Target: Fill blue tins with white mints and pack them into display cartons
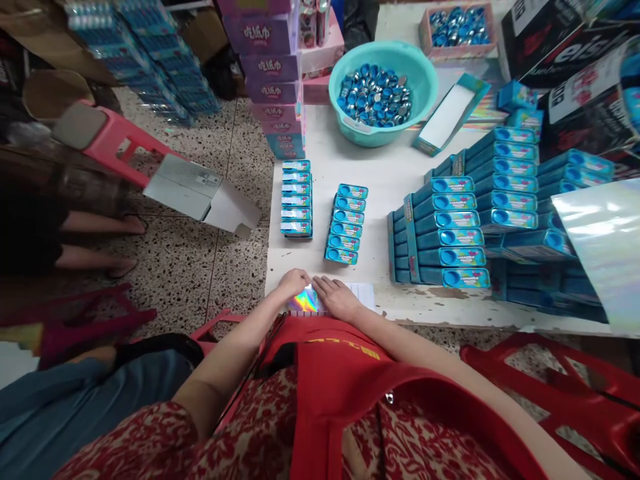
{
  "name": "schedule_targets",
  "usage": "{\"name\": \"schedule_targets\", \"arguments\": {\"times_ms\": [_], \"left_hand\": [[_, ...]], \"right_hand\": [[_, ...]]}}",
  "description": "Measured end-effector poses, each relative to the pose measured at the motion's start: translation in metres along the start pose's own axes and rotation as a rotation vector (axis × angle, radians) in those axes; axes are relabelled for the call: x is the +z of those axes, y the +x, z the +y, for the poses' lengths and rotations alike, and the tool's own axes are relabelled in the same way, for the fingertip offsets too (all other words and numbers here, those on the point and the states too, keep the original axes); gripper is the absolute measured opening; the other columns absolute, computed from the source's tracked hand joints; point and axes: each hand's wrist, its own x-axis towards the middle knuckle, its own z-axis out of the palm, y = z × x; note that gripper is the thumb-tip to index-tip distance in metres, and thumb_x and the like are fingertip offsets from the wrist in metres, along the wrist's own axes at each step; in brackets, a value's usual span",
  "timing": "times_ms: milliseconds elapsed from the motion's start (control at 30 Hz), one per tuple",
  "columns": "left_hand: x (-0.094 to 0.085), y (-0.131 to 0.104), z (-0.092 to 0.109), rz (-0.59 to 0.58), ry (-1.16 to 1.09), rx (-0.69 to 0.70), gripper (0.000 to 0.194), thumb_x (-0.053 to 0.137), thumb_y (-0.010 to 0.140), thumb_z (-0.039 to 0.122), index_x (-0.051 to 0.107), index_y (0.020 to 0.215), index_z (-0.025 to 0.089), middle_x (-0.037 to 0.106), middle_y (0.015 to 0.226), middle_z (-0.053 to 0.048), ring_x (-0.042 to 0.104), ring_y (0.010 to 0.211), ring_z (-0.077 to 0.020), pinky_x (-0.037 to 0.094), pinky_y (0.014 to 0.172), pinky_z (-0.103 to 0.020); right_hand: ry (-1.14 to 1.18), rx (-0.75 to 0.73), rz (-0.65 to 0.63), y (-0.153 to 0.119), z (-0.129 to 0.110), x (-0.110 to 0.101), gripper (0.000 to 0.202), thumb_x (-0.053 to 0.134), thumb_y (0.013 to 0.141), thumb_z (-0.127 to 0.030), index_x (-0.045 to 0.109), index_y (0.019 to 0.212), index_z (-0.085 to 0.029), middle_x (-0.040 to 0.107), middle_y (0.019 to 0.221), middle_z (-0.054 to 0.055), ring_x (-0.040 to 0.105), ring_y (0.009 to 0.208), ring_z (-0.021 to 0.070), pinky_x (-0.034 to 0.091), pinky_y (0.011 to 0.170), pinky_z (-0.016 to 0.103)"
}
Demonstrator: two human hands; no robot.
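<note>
At the table's near edge lies a shiny rainbow holographic sheet [304,301], with slits or tabs along its near side. My left hand [293,283] is at its far left corner, fingers curled together on the edge. Flat across its right part rests my right hand [337,299], fingers stretched out. A white printed paper [364,293] sticks out from beneath the right hand. Just beyond my hands stand two short rows of small blue boxes, one row of blue boxes [345,225] in the middle and another row of boxes [297,199] to its left.
Large stacks of blue boxes [440,230] fill the table's right side. A turquoise basin [425,87] and a pink tray [493,30] hold blue-and-silver caps. Purple cartons [273,67] rise at the far left edge. A red stool [550,387] stands at right; another person's legs [90,227] show at left.
</note>
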Motion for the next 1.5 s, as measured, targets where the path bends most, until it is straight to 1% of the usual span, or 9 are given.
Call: {"name": "schedule_targets", "arguments": {"times_ms": [367,567,767,867,967,1033,1133,1367,1500], "left_hand": [[-0.001,0.004,-0.002,-0.006,0.01,0.017,0.019,0.055,0.071,0.02,0.071,0.078,0.014,0.067,0.068,-0.003,0.057,0.063,-0.0131,0.04,0.058,-0.022],[-0.004,0.001,0.003,0.008,0.068,0.053,0.015,0.057,0.073,0.018,0.071,0.076,0.016,0.07,0.076,-0.005,0.06,0.073,-0.016,0.041,0.064,-0.023],[-0.007,-0.02,0.011,0.114,0.063,0.154,0.02,0.052,0.081,0.024,0.071,0.083,0.019,0.07,0.092,-0.007,0.059,0.093,-0.0213,0.042,0.083,-0.03],[-0.01,-0.035,0.02,0.147,-0.188,0.375,0.029,0.044,0.088,0.033,0.069,0.094,0.019,0.067,0.108,-0.008,0.054,0.107,-0.0212,0.039,0.093,-0.033],[-0.01,-0.047,0.033,-0.057,-0.573,0.467,0.03,0.055,0.081,0.039,0.066,0.095,0.016,0.069,0.096,-0.007,0.061,0.087,-0.0182,0.046,0.079,-0.031],[-0.01,-0.05,0.041,-0.181,-0.66,0.338,0.029,0.064,0.071,0.04,0.064,0.084,0.014,0.065,0.073,-0.002,0.058,0.064,-0.0133,0.046,0.062,-0.026],[-0.018,-0.045,0.05,-0.184,-0.633,0.23,0.026,0.062,0.07,0.039,0.06,0.075,0.014,0.053,0.054,0.004,0.047,0.048,-0.0086,0.038,0.048,-0.021],[-0.055,-0.015,0.066,-0.01,-0.434,0.416,0.023,0.049,0.077,0.027,0.057,0.096,0.016,0.047,0.057,0.006,0.047,0.052,-0.0098,0.037,0.052,-0.021],[-0.055,0.002,0.071,0.086,-0.353,0.499,0.013,0.047,0.078,0.024,0.051,0.09,0.019,0.049,0.061,0.006,0.048,0.059,-0.0112,0.037,0.059,-0.023]], "right_hand": [[0.039,-0.055,0.126,-0.001,0.0,-0.002,0.035,0.042,0.091,-0.013,0.055,0.123,-0.01,0.05,0.135,0.016,0.045,0.121,0.0278,0.04,0.094,0.041],[0.447,0.164,0.255,0.001,0.001,0.002,0.01,0.06,0.084,-0.018,0.069,0.086,-0.018,0.069,0.092,0.008,0.059,0.094,0.0215,0.043,0.082,0.032],[0.797,0.33,0.403,-0.024,-0.004,-0.01,0.011,0.059,0.083,-0.026,0.066,0.079,-0.018,0.069,0.078,0.002,0.061,0.068,0.0138,0.046,0.064,0.024],[1.233,0.397,0.522,-0.036,-0.005,-0.024,0.018,0.063,0.077,-0.036,0.064,0.073,-0.019,0.068,0.07,0.001,0.06,0.063,0.0148,0.047,0.061,0.026],[1.418,0.459,0.618,-0.04,-0.001,-0.035,0.022,0.069,0.069,-0.04,0.064,0.072,-0.019,0.067,0.068,0.0,0.06,0.063,0.0153,0.046,0.061,0.027],[1.443,0.508,0.678,-0.037,0.002,-0.039,0.023,0.07,0.066,-0.041,0.064,0.07,-0.019,0.066,0.066,0.0,0.057,0.061,0.0148,0.045,0.061,0.027],[1.396,0.575,0.765,-0.028,0.005,-0.041,0.023,0.069,0.067,-0.041,0.064,0.069,-0.018,0.062,0.065,0.0,0.052,0.059,0.0133,0.043,0.06,0.027],[1.015,0.808,1.107,0.001,0.01,-0.043,0.02,0.067,0.07,-0.038,0.071,0.075,-0.019,0.048,0.084,0.002,0.048,0.078,0.0163,0.042,0.078,0.032],[0.981,0.897,1.164,0.015,0.016,-0.036,0.02,0.069,0.069,-0.037,0.072,0.074,-0.019,0.044,0.087,0.003,0.047,0.088,0.0191,0.039,0.088,0.036]]}}
